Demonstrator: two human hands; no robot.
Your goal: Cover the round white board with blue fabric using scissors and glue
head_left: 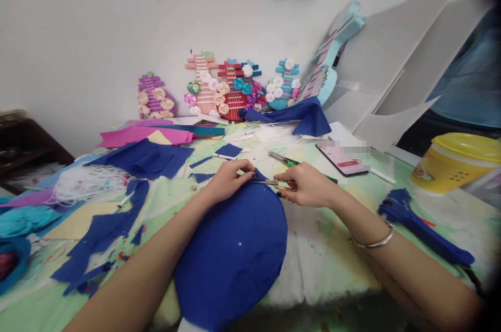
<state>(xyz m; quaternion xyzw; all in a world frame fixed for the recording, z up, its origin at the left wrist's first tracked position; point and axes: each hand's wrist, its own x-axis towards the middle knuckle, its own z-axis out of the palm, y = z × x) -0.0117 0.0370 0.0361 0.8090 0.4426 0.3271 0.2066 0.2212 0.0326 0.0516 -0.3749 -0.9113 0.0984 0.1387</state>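
A rounded piece covered in dark blue material (238, 248) lies before me, its narrow top pointing away. At that top edge my left hand (229, 180) pinches the blue material between thumb and fingers. My right hand (309, 185) has its fingers in the gold handles of a small pair of scissors (274, 182). Their blades point left, against the top edge near my left fingertips. Just beyond the right hand lies a green-and-black utility knife (287, 161), partly hidden by it. Whether the blades are closed on the material I cannot make out.
Blue scraps (105, 233) and a tangle of white string (88, 186) cover the left side. On the right are a phone (342, 158), a blue glue gun (425, 227) and a yellow tub (454, 165). Several flower-decorated lute shapes (235, 94) lean against the wall.
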